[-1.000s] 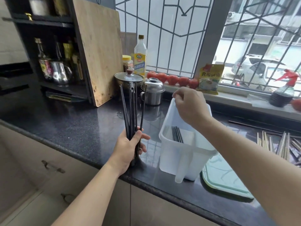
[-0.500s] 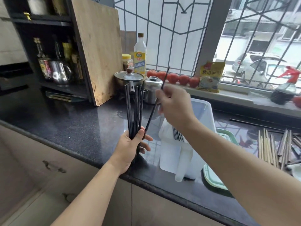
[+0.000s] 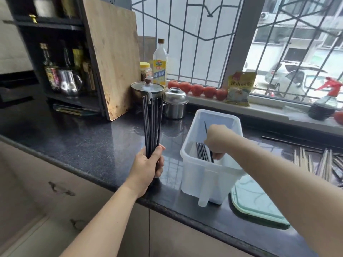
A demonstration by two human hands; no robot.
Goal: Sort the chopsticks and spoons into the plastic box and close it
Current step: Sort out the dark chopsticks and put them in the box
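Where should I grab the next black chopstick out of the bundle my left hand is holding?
Pinch one near its top end, coming from the right with the right hand. The bundle of black chopsticks stands upright and fans apart at the tips, while the left hand wraps the lower part, so only the upper lengths are free.

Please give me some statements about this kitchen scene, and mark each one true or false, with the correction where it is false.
1. The left hand holds a bundle of black chopsticks upright. True.
2. The right hand rests flat on the counter. False: it is inside the plastic box, pinching one black chopstick.
3. Some black chopsticks already lie in the box. True.
4. The box is closed with its lid. False: it stands open, and the green lid lies beside it.
5. The wooden chopsticks are in the box. False: they lie on the counter to the right.
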